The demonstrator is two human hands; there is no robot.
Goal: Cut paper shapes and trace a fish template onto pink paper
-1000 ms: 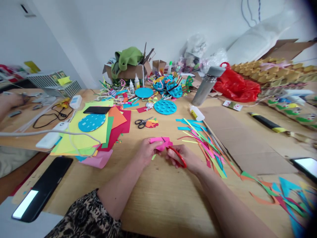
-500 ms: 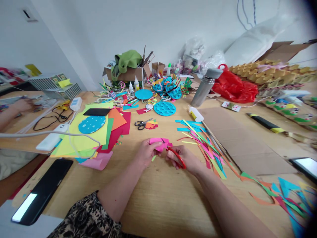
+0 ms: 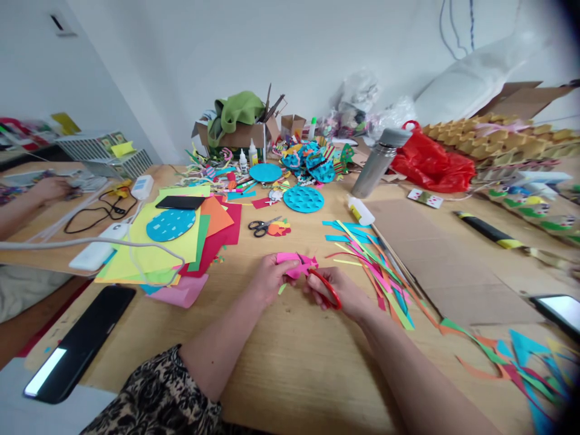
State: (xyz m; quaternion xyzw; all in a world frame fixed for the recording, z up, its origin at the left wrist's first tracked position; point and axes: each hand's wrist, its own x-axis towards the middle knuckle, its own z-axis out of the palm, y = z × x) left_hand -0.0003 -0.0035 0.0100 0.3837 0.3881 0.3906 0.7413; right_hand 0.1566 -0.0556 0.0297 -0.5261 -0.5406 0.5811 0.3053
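Observation:
My left hand pinches a small piece of pink paper over the middle of the table. Red-handled scissors are gripped in my right hand, their blades at the right side of the pink paper. Part of the blades is hidden by the paper. A scrap of green paper lies just below my left hand. Beyond my hands, black-handled scissors rest beside small orange and red paper cutouts. Strips of coloured paper lie to the right of my right hand.
Coloured sheets, a phone and a cable lie left. Blue discs, a steel flask and a glue bottle stand or lie farther back. Cardboard and a cutter are right. Another person's hand is far left.
The camera view has shifted slightly. The scissors stay at the pink paper, whose right edge looks a little different; both hands keep their hold.

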